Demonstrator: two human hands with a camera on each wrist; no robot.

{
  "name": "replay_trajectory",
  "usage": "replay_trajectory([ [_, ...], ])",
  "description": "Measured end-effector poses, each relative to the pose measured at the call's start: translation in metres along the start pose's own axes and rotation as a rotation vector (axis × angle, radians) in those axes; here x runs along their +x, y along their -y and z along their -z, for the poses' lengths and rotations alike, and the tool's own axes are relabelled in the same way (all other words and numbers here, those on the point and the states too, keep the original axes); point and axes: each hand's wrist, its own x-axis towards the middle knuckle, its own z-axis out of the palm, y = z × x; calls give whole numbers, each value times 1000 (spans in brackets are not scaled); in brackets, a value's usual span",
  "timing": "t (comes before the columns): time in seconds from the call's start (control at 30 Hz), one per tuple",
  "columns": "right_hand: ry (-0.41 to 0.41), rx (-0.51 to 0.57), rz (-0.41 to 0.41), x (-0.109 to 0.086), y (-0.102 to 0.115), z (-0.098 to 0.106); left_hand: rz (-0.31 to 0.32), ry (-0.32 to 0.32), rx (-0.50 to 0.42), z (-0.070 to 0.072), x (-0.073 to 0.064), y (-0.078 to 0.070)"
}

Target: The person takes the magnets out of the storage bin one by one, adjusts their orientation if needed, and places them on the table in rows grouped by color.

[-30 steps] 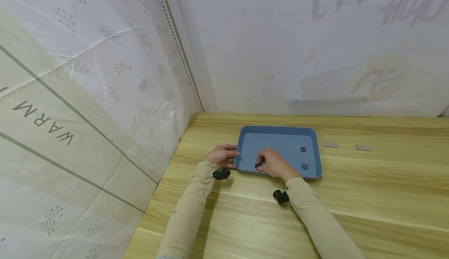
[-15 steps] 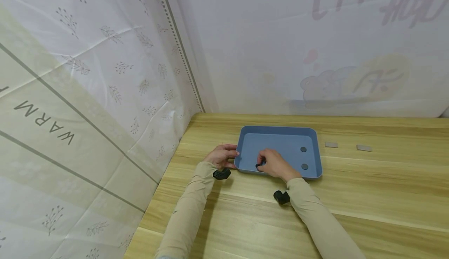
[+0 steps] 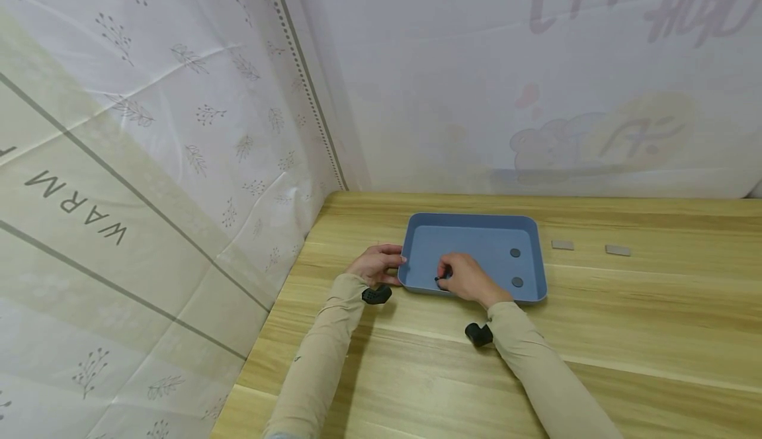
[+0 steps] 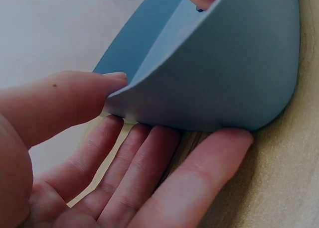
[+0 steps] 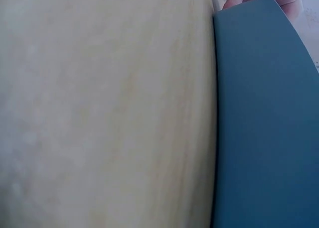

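A shallow blue tray [image 3: 470, 220] with raised walls stands on the wooden table. My left hand [image 3: 376, 265] holds its left end; in the left wrist view the thumb lies at the rim, and the fingertips press the outside of the wall [image 4: 234, 68] near its base. Reaching over the tray's near wall [image 5: 269, 113], my right hand [image 3: 468, 279] pinches a small black piece [image 3: 440, 282] low inside the tray; the fingers hide most of it. Two dark round discs [image 3: 514, 252] lie apart on the tray floor, near the right end.
Two small flat grey rectangular pieces [image 3: 562, 245] [image 3: 618, 250] lie on the table [image 3: 667, 320] right of the tray. Printed cloth [image 3: 417, 95] hangs behind the table and along its left side. A black wrist camera [image 3: 478, 334] sits under the right wrist.
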Motion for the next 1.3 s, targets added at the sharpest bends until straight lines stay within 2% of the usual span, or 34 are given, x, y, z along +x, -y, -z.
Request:
replay_trajectory([
  [0.57, -13, 72, -13, -2, -2, 2, 2, 21, -18, 1, 1, 2],
  [0.83, -4, 148, -63, -1, -4, 3, -1, 19, -22, 1, 0, 1],
  [1.3, -61, 253, -68, 1, -7, 3, -1, 11, -12, 1, 1, 2],
])
